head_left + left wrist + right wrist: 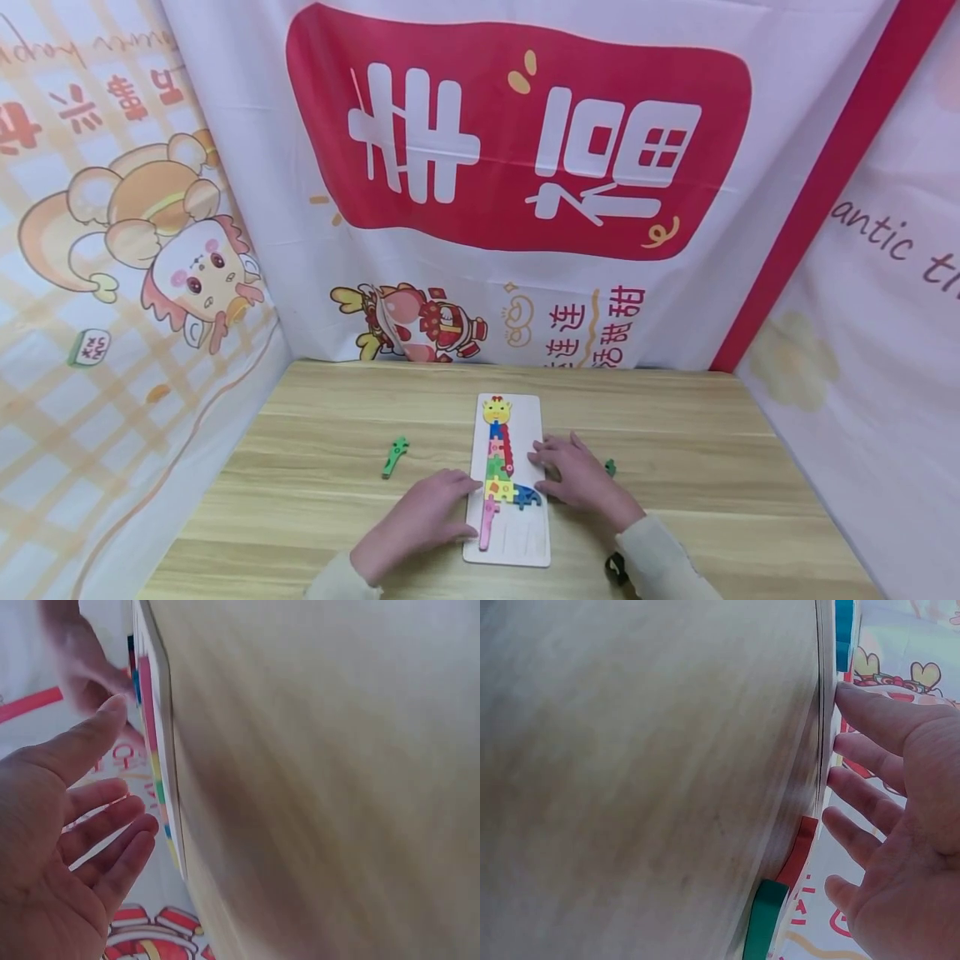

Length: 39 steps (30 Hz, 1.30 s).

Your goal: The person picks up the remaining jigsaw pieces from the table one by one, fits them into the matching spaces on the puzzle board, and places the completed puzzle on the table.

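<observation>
A white puzzle board [525,542] lies on the table with a colourful giraffe puzzle [497,454] on it. Its head is yellow, the neck pieces are blue, pink and green with a red mane, and a yellow body joins a blue rear piece [527,496] and a pink leg piece [487,525]. My left hand [427,514] is at the board's left edge, fingers relaxed and thumb spread in the left wrist view. Along the right edge, my right hand [581,475] has its fingertips [845,776] right at the board's side, fingers loosely extended.
A green puzzle piece [394,457] lies on the table left of the board. To the right, beyond my right hand, are another green piece [765,919] and a red piece [799,847]. A small black object [617,569] is by the right sleeve. Printed cloth [517,125] walls the table.
</observation>
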### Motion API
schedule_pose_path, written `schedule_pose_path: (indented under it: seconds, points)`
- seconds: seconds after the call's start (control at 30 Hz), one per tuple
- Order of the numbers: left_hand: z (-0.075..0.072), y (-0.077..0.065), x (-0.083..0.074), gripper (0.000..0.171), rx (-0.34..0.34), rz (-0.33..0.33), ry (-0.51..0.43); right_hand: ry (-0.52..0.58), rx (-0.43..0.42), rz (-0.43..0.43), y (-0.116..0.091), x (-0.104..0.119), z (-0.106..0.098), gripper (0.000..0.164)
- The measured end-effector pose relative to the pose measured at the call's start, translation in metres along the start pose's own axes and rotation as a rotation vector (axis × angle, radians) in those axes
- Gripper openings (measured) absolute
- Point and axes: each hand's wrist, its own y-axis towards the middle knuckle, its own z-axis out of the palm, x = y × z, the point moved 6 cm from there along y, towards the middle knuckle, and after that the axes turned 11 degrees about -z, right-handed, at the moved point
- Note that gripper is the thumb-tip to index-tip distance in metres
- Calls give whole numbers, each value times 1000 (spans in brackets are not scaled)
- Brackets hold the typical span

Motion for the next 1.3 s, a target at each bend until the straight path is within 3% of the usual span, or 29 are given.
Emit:
schedule_pose_path:
  seconds: [0.27,0.43,0.63,1.0,1.3]
  points:
    - [-7,18,25,66,1,-43,-49,-7,8,10,1,0,1,50]
    - [0,23,33,68,60,-41,-56,4,7,4,0,0,1,51]
    - [11,21,31,71,139,-18,33,1,8,-1,0,2,1,51]
    - [12,20,28,72,132,-6,113,-1,6,-7,-1,0,1,52]
    - [12,20,29,72,128,-17,91,-2,13,-30,1,0,2,49]
